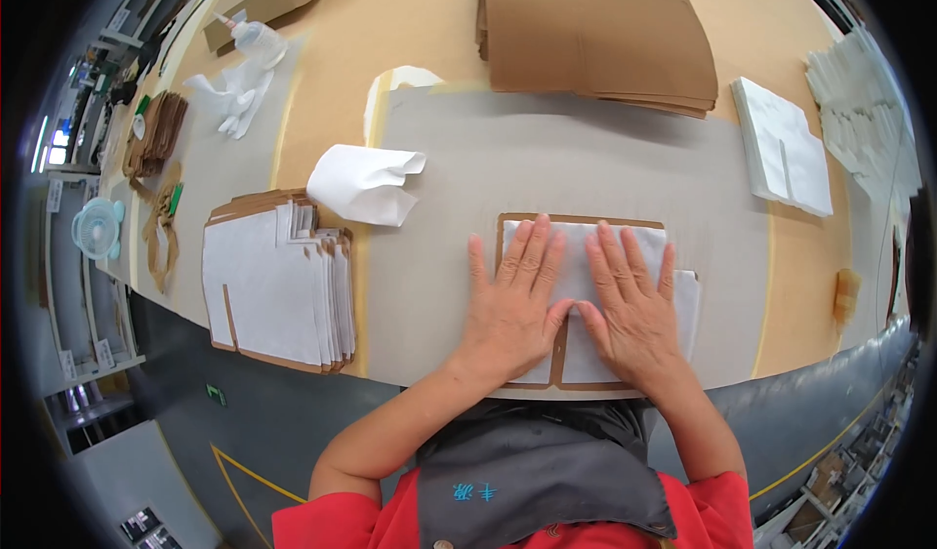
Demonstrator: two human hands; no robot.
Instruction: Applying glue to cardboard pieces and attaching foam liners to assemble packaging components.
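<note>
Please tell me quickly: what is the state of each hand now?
Left hand: open, palm down on the white sheet, grasping nothing.
Right hand: open, palm down on the same sheet, grasping nothing.

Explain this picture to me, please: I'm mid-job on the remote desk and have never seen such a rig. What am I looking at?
There's no machine here, just a person's bare hands. The single picture comes from a wide fisheye camera on their head, looking down, so straight edges bend.

The left hand and right hand lie flat on a white sheet with brown edging; neither grips anything.

On the grey-covered table, to the left, is a stack of white-faced brown pieces, with a curled white sheet near it. Farther back lies a stack of large brown sheets, and to the right a white rectangular stack.
</note>
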